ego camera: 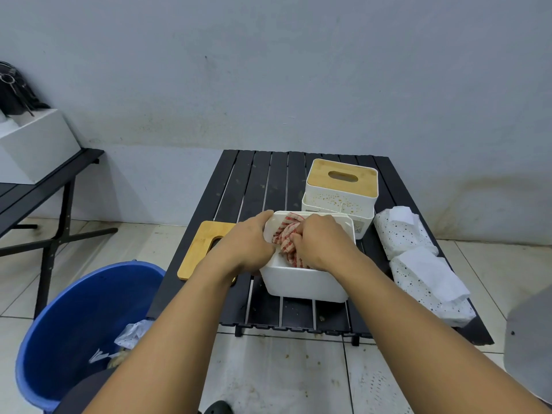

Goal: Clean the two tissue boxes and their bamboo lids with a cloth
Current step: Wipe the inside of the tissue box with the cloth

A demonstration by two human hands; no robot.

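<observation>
Two bare forearms reach forward over a low black slatted table (257,186) that stands on a tiled floor against a pale wall. At the centre of the table sits one open white tissue box (301,282) with no lid on it. The left hand (245,243) grips the box's left rim, fingers curled over the far corner. The right hand (322,243) is clenched around one red-and-white striped cloth (286,234), pressing it down inside the box.

Just behind this box stands the second tissue box (340,201), white with small speckles on its side, its bamboo lid (343,176) in place with an oval slot in the middle. It appears to rest in or on another white container, though the overlap makes that hard to tell.

The other bamboo lid (200,249) lies flat on the table's left edge, just beside the open box and partly hidden by the left wrist.

Two white packs of tissues (418,258) with dark dots lie along the right side of the table, one behind the other.

On the floor at lower left is one blue plastic bucket (74,318) holding crumpled scraps. Further left, a second black table (35,186) carries a white box (35,144).
</observation>
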